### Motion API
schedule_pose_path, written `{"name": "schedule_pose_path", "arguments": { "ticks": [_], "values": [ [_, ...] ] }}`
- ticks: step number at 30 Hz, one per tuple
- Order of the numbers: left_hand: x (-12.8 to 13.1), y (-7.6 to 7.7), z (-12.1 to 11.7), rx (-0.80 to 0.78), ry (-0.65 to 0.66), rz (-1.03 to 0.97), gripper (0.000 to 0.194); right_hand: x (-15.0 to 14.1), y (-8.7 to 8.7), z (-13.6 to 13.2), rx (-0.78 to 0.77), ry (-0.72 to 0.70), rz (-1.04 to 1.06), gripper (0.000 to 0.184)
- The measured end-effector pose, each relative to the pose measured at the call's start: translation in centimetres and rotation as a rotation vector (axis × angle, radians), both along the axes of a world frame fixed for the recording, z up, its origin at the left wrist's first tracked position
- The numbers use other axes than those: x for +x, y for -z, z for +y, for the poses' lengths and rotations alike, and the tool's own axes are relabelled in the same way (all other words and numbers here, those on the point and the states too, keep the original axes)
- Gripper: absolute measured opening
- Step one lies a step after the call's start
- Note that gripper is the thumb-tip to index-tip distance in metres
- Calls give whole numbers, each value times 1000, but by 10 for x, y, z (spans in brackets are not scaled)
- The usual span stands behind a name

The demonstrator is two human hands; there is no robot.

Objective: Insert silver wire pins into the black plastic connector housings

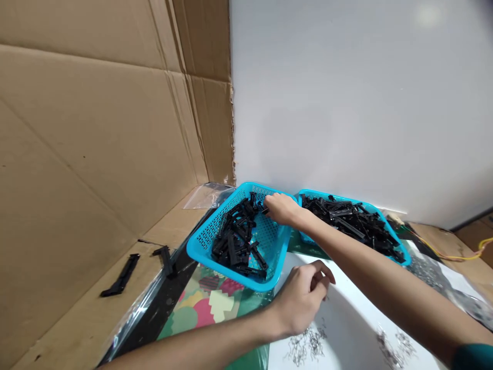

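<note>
My right hand (282, 207) reaches into the left blue basket (200, 255), its fingers closed on a black plastic part (265, 209) that shows only a little at the fingertips. Black plastic parts (233, 246) lie heaped along the basket's left side. Over the white sheet (342, 329) hangs my left hand (308, 294), fingers curled and thumb close to them. What those fingers hold, if anything, is hidden. Small thin metal pieces (308, 343) lie in a loose pile just below that hand, with a second metal pile (393, 349) farther right.
A second blue basket (405, 257), full of black parts, stands behind my right forearm. Two black parts (121, 275) lie at the left by the cardboard wall (96, 128). A clear plastic bag (427, 270) and a yellow cable (442, 254) are at the right.
</note>
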State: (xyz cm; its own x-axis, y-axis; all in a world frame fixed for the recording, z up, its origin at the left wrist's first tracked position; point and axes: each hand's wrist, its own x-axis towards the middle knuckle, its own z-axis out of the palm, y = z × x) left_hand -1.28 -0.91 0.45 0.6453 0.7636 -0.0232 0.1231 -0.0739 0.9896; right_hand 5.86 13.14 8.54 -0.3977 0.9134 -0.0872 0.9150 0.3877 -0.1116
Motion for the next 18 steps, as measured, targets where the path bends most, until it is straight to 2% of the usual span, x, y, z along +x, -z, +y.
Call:
{"name": "schedule_pose_path", "arguments": {
  "ticks": [3, 6, 7, 10, 13, 15, 18],
  "values": [
    [0, 2, 0, -22, -21, -40, 21, 22, -19, -24, -2, -29, 35, 15],
    [2, 2, 1, -51, -37, -97, 30, 63, -45, -61, -12, -76, 127, 23],
    [2, 2, 1, -62, -44, -117, 35, 78, -52, -76, -42, -101, 232, 26],
    [4, 0, 1, -88, -69, -170, 42, 119, -61, -118, -207, -108, 399, 24],
    [4, -4, 1, -106, -47, -205, 40, 138, -47, -148, -279, -63, 362, 19],
    [4, -8, 2, -118, 40, -204, 35, 137, -30, -158, -313, -66, 369, 15],
    [4, -9, 4, -158, 135, -229, 30, 129, -6, -164, -306, -69, 510, 13]
  ]
}}
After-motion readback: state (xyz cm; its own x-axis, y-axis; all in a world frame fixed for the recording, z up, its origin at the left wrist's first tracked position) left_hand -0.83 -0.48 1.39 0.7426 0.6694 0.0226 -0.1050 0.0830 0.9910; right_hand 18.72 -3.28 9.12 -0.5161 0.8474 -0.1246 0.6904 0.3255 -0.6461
